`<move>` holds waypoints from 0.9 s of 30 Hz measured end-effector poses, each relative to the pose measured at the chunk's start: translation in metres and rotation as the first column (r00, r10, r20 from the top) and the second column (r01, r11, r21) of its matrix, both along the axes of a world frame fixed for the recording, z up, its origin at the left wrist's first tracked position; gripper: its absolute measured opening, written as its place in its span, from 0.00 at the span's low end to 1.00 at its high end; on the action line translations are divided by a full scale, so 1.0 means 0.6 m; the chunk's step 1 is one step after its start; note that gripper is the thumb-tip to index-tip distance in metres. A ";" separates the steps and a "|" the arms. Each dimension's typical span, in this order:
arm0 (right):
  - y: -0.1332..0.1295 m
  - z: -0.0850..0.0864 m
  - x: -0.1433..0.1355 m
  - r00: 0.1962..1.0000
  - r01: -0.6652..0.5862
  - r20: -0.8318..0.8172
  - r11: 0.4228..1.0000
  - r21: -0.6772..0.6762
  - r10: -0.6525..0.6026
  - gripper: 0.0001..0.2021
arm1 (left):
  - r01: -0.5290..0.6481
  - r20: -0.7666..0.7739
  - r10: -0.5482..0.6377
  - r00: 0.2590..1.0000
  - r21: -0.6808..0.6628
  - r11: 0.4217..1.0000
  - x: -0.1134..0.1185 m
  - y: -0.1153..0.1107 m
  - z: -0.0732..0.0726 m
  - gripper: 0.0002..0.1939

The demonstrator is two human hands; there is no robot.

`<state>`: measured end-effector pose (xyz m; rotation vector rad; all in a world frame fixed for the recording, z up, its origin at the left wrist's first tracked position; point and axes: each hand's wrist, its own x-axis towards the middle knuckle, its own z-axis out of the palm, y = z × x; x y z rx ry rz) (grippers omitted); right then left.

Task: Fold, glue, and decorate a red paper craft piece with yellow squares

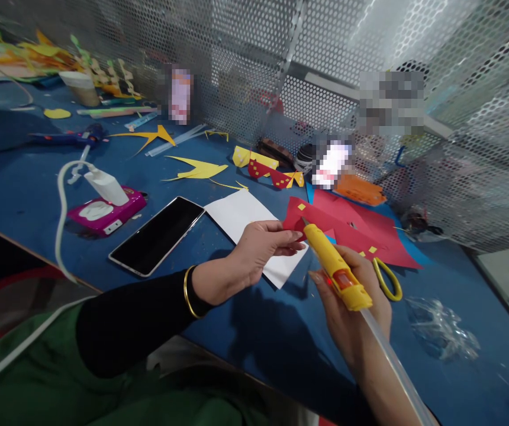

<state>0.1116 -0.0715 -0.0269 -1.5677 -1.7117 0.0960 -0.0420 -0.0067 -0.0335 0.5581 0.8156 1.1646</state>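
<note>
My left hand pinches the left end of a red paper piece that carries small yellow squares. Wrapped in my right hand is a yellow glue gun, with a small red light glowing and a clear glue stick coming out of its back. The gun's nozzle points at the red piece, close to my left fingertips; whether it touches is hard to tell. Beneath my left hand lies a folded white sheet. Red sheets on blue paper lie beyond my right hand, beside a yellow scissor handle.
A black phone and a magenta power socket with a white plug and cord lie left. Behind are yellow cutouts, red paper glasses, a blue glue gun and a cup. Crumpled clear plastic lies right, near a perforated metal screen.
</note>
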 end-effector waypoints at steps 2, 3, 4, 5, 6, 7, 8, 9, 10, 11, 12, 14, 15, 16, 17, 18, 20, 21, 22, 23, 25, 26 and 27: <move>-0.001 0.001 -0.002 1.000 0.000 0.003 1.000 -0.002 0.000 0.21 | 0.000 0.002 0.000 1.000 0.004 1.000 0.000 0.000 0.000 0.03; -0.001 0.002 -0.002 1.000 0.000 0.007 1.000 -0.002 0.000 0.21 | 0.000 0.002 0.000 1.000 0.006 1.000 -0.001 0.000 0.000 0.03; -0.002 0.002 -0.002 1.000 -0.002 0.010 1.000 -0.001 0.002 0.20 | 0.001 0.002 -0.001 1.000 0.006 1.000 0.000 -0.001 0.000 0.03; -0.002 0.003 -0.002 1.000 -0.004 0.010 1.000 0.000 0.004 0.20 | -0.001 0.000 0.001 1.000 0.005 1.000 0.000 -0.001 0.000 0.03; -0.002 0.003 -0.002 1.000 -0.006 0.006 1.000 -0.001 0.006 0.20 | -0.003 -0.001 0.003 1.000 0.002 1.000 0.000 0.000 0.001 0.03; -0.002 0.003 -0.002 1.000 -0.007 0.001 1.000 -0.002 0.007 0.20 | -0.004 -0.002 0.004 1.000 0.001 1.000 0.000 0.000 0.001 0.03; -0.002 0.003 -0.002 1.000 -0.007 -0.005 1.000 -0.005 0.007 0.19 | -0.005 -0.003 0.005 1.000 0.001 1.000 0.000 0.000 0.001 0.03; -0.002 0.003 -0.002 1.000 -0.007 -0.010 1.000 -0.006 0.007 0.19 | -0.004 -0.003 0.004 1.000 0.002 1.000 0.001 0.000 0.001 0.03; -0.002 0.003 -0.002 1.000 -0.009 -0.014 1.000 -0.005 0.009 0.19 | -0.003 -0.003 0.003 1.000 0.004 1.000 0.001 0.001 0.001 0.02; -0.002 0.004 -0.003 1.000 -0.011 -0.017 1.000 -0.003 0.011 0.18 | -0.003 -0.005 0.003 1.000 0.006 1.000 0.001 0.001 0.000 0.02; -0.002 0.004 -0.003 1.000 -0.012 -0.017 1.000 0.000 0.012 0.18 | -0.003 -0.009 0.003 1.000 0.007 1.000 0.001 0.001 0.000 0.02; -0.002 0.005 -0.004 1.000 -0.013 -0.014 1.000 0.003 0.013 0.18 | -0.005 -0.015 0.005 1.000 0.008 1.000 0.001 0.001 -0.001 0.02; -0.003 0.005 -0.005 1.000 -0.010 -0.015 1.000 0.004 0.010 0.18 | -0.005 -0.016 0.005 1.000 0.009 1.000 0.001 0.001 -0.002 0.02; -0.003 0.006 -0.006 1.000 -0.004 -0.017 1.000 0.002 0.004 0.18 | -0.004 -0.015 0.004 1.000 0.009 1.000 0.001 0.001 -0.002 0.02; -0.003 0.007 -0.007 1.000 0.002 -0.021 1.000 -0.001 -0.002 0.17 | -0.002 -0.012 0.002 1.000 0.009 1.000 0.001 0.001 -0.002 0.02; -0.004 0.007 -0.008 1.000 0.010 -0.024 1.000 -0.003 -0.010 0.17 | 0.000 -0.009 0.000 1.000 0.009 1.000 0.001 0.000 -0.001 0.02; -0.004 0.008 -0.009 1.000 0.019 -0.025 1.000 -0.008 -0.019 0.17 | 0.001 -0.001 -0.001 1.000 0.010 1.000 0.001 0.000 0.000 0.03; -0.005 0.009 -0.010 1.000 0.021 -0.020 1.000 -0.009 -0.021 0.17 | 0.000 0.002 0.000 1.000 0.009 1.000 0.001 -0.001 0.000 0.03; -0.005 0.009 -0.010 1.000 0.021 -0.016 1.000 -0.009 -0.021 0.17 | 0.001 0.003 -0.001 1.000 0.008 1.000 0.001 -0.001 0.001 0.03; -0.005 0.010 -0.011 1.000 0.021 -0.013 1.000 -0.007 -0.021 0.17 | 0.000 0.003 0.000 1.000 0.007 1.000 0.001 -0.001 0.002 0.03; -0.005 0.010 -0.011 1.000 0.023 -0.012 1.000 -0.003 -0.023 0.17 | 0.000 -0.001 0.000 1.000 0.001 1.000 0.001 -0.001 0.003 0.03; -0.006 0.010 -0.012 1.000 0.025 -0.013 1.000 0.000 -0.025 0.17 | -0.001 -0.006 0.001 1.000 -0.003 1.000 0.001 -0.001 0.004 0.03; -0.006 0.010 -0.012 1.000 0.025 -0.011 1.000 0.004 -0.025 0.17 | 0.000 -0.011 0.000 1.000 -0.006 1.000 0.001 -0.001 0.004 0.03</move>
